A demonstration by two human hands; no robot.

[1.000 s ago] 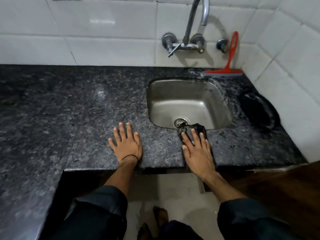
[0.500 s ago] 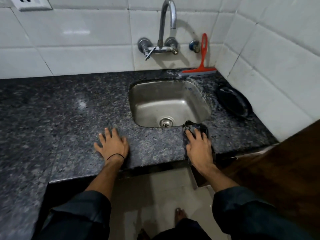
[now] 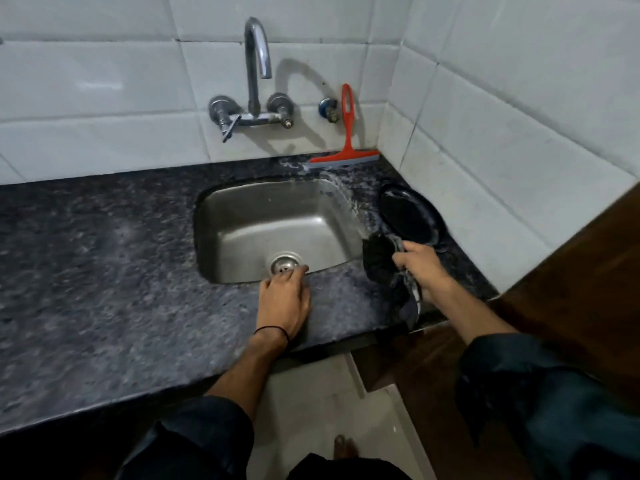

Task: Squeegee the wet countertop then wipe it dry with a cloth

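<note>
Dark speckled granite forms the countertop [image 3: 104, 271], which runs from the left edge to the tiled corner on the right, with a steel sink [image 3: 242, 220] set into it. The black cloth [image 3: 379, 258] is at the sink's front right corner, bunched in the right hand [image 3: 420, 268], whose fingers are curled tightly round it; its loose end trails down to the counter's front edge. The left hand [image 3: 284, 299] lies palm down on the stone just in front of the sink, holding nothing, its fingertips reaching the rim near the drain [image 3: 284, 266]. A thin black band [image 3: 272, 330] circles that wrist.

The red squeegee [image 3: 346, 147] stands behind the sink, blade on the counter and handle leaning against the white wall tiles [image 3: 104, 81]. Pale streaks of water show by its blade and along the sink's right rim. A round black plate [image 3: 408, 216] sits just beyond the cloth, between it and the corner. Above the sink a chrome tap [image 3: 256, 64] comes out of the wall, with a small valve [image 3: 328, 107] beside the squeegee's handle. A brown wooden panel [image 3: 571, 289] closes the right side.
</note>
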